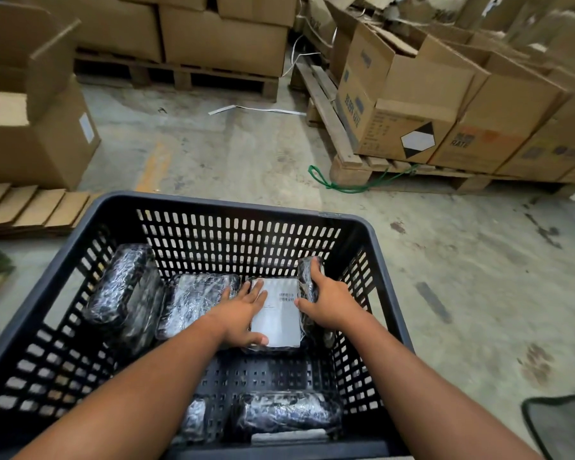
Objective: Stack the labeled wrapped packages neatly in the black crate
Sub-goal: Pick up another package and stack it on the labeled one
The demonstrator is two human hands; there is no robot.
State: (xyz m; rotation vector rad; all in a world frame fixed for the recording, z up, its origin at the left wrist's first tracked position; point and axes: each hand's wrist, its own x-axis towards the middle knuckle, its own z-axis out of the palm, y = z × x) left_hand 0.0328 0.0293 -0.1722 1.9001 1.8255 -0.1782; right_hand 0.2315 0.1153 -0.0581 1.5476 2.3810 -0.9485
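In crate (372, 234): left hand (243, 313) flat on labeled pack (279, 313), long axis away; right hand (329, 302) grips upright pack (307, 277) just right.

Two bare forearms in view, no sleeves, gloves, watch or rings visible. Left hand (243, 315) and right hand (329, 298) uncovered; fingernails short and unpainted where seen.

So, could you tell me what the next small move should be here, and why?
Probably lay the upright package flat beside the labeled package. The right hand grips it on edge against the black crate wall, while the left hand steadies the flat one; the neighbouring packages lie flat.
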